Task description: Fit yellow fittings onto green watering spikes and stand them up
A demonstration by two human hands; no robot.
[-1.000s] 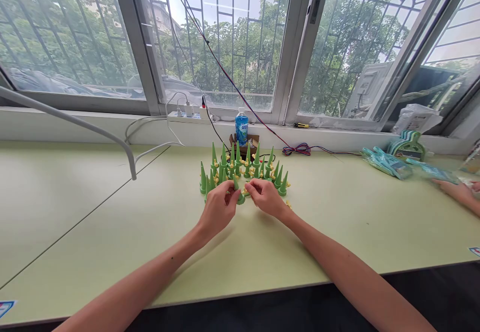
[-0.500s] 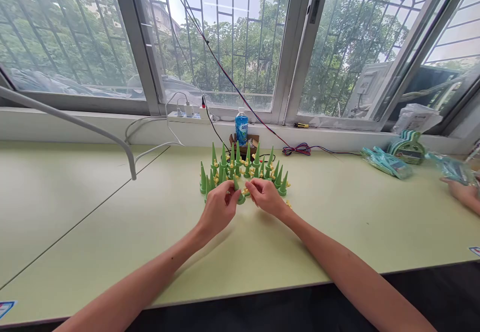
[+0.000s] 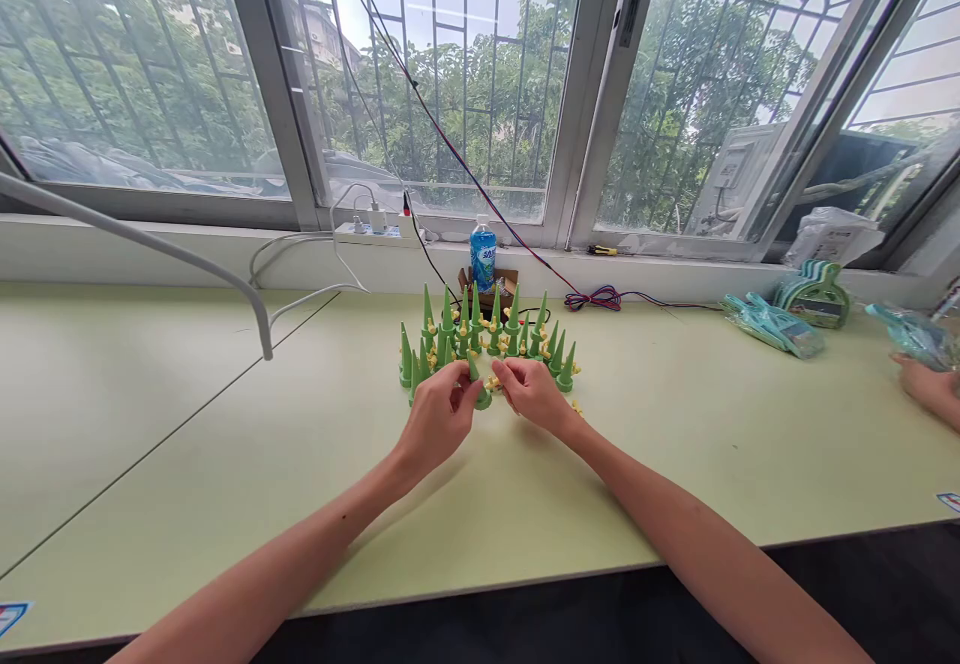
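The left hand [image 3: 439,414] has its fingers clamped on a green cone [image 3: 473,368], at the 6 o'clock side of the upright green cones [image 3: 446,322]. The right hand [image 3: 536,394] curls at 3 o'clock beside a yellow piece [image 3: 492,383]; whether its fingers grip it, I cannot tell. At 12 o'clock, a blue bottle's [image 3: 483,254] white lettering is too small to read. A blue-edged sticker [image 3: 11,616] marks the desk [image 3: 525,514] at 8 o'clock.

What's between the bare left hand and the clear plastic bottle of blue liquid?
In the head view, upright green plastic cones with small yellow pieces stand between the left hand and the bottle, with a brown cardboard box at the bottle's base.
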